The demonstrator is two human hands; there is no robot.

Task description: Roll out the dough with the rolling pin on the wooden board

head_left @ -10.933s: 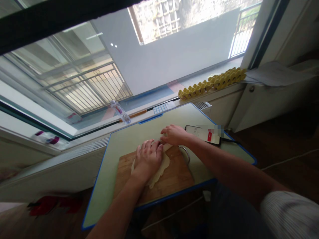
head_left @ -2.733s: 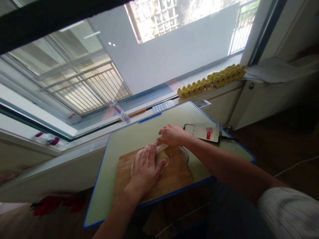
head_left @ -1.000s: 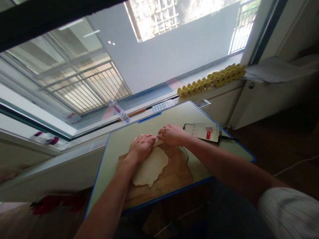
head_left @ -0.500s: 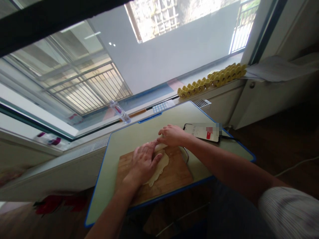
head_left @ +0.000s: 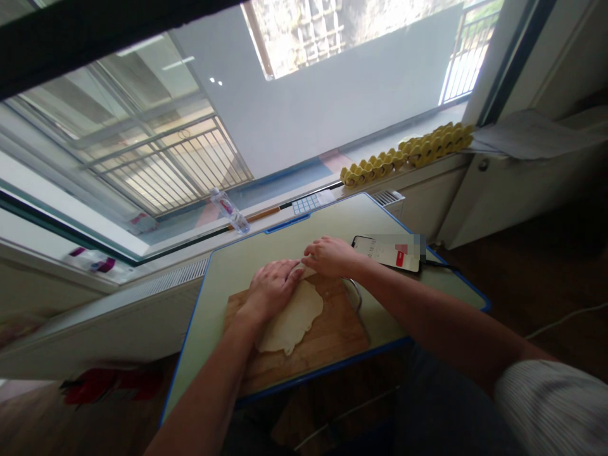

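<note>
A thin, pale sheet of dough (head_left: pixel 292 320) with a ragged edge lies on a wooden cutting board (head_left: pixel 339 329). My left hand (head_left: pixel 274 284) is bent over its far left edge, fingers close together and thumb along the dough. Right beside it, my right hand (head_left: pixel 327 256) has curled fingers at the far end of the dough, where a pale strip shows between the hands. Fingertips of both hands are partly hidden. A metal handle (head_left: pixel 354 292) sticks out from the board's right side.
The board rests on a small light-green table (head_left: pixel 204 329) with a blue rim. A phone (head_left: pixel 387 253) lies near my right forearm. On the windowsill stand a plastic bottle (head_left: pixel 230 211), a calculator-like keypad (head_left: pixel 306 204) and yellow egg trays (head_left: pixel 408 155).
My left hand has moved away from me, off the middle of the dough to its far edge, uncovering more of the sheet. My right hand has stayed nearly in place.
</note>
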